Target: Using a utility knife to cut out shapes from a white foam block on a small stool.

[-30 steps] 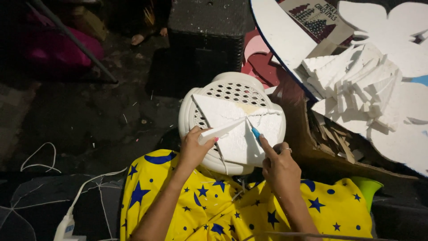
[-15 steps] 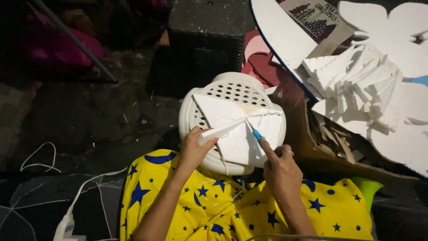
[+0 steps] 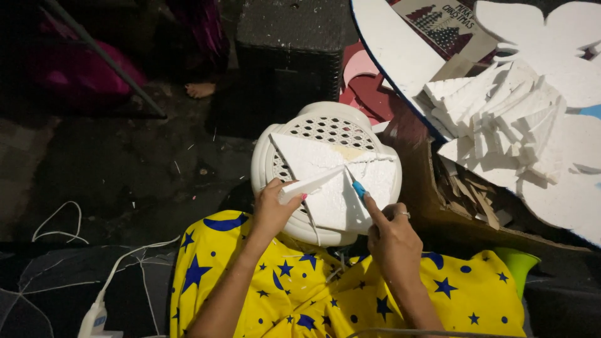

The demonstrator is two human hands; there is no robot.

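A white perforated plastic stool (image 3: 325, 128) stands in front of my lap. A triangular white foam sheet (image 3: 313, 159) lies on its seat. My left hand (image 3: 270, 211) grips a narrow white foam strip (image 3: 311, 183) laid across the sheet. My right hand (image 3: 389, 236) holds a small blue-handled cutter (image 3: 358, 188), its tip touching the foam beside the strip. My index finger runs along the cutter. My lap is covered by a yellow cloth with blue stars (image 3: 313, 294).
A heap of cut white foam pieces (image 3: 501, 119) and large foam boards (image 3: 563, 188) lie at the right, over a cardboard box (image 3: 451, 219). A dark woven crate (image 3: 291, 50) stands behind the stool. Another person's bare foot (image 3: 200, 89) rests at upper left. White cables (image 3: 94, 275) trail at left.
My right hand has drawn the cutter slightly down along the foam strip. The left hand keeps its hold on the strip.
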